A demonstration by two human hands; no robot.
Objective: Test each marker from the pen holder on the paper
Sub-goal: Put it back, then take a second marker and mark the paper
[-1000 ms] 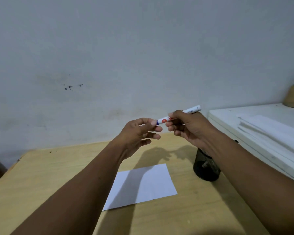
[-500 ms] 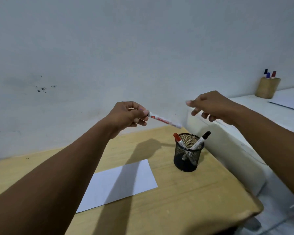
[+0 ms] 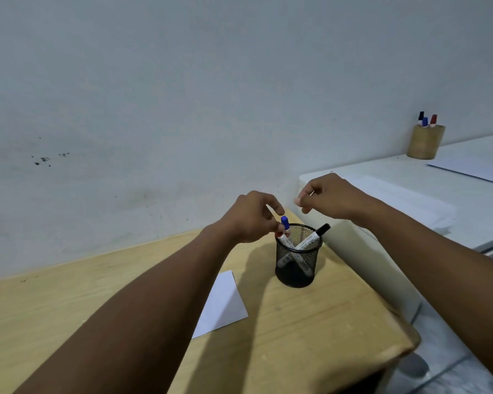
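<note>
A black mesh pen holder [image 3: 296,268] stands on the wooden table [image 3: 54,308] near its right end. My left hand [image 3: 251,217] is at the holder's left rim, its fingertips pinched on a blue-capped marker [image 3: 285,223] that stands upright inside. A black-capped marker [image 3: 315,237] leans to the right in the holder. My right hand [image 3: 330,197] hovers above and to the right of the holder, fingers loosely curled, holding nothing. The white paper [image 3: 225,305] lies on the table left of the holder, partly hidden by my left forearm.
A white cabinet [image 3: 396,177] adjoins the table on the right, with paper sheets [image 3: 473,169] and a wooden cup [image 3: 424,142] of three markers on it. The table's right edge [image 3: 410,336] drops to the floor. A grey wall rises behind.
My left hand has brought the blue-capped marker from mid-air down into the holder. My right hand has moved lower and nearer to the holder.
</note>
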